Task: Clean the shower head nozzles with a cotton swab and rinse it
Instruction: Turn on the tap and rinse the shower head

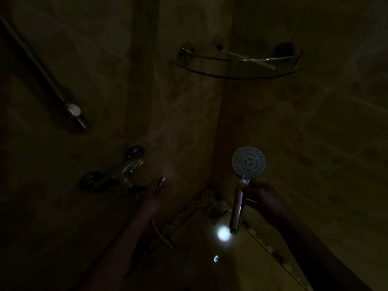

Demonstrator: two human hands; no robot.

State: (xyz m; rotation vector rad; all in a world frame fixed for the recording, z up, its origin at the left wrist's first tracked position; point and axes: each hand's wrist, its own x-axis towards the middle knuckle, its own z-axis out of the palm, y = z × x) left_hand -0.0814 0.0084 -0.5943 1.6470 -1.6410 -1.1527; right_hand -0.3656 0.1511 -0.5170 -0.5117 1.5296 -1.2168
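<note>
The scene is very dark. My right hand (259,196) grips the chrome handle of a hand shower, with its round white shower head (248,162) upright and its nozzle face turned toward me. My left hand (154,192) pinches a cotton swab (161,184) whose pale tip points up, to the left of the shower head and apart from it. The swab is close to the chrome mixer tap (123,171) on the wall.
A glass corner shelf (237,72) with a thin stick on it hangs above. A chrome rail (42,72) slants down the left wall. A bright light spot (223,233) reflects off the floor below the handle. Tiled walls meet in a corner ahead.
</note>
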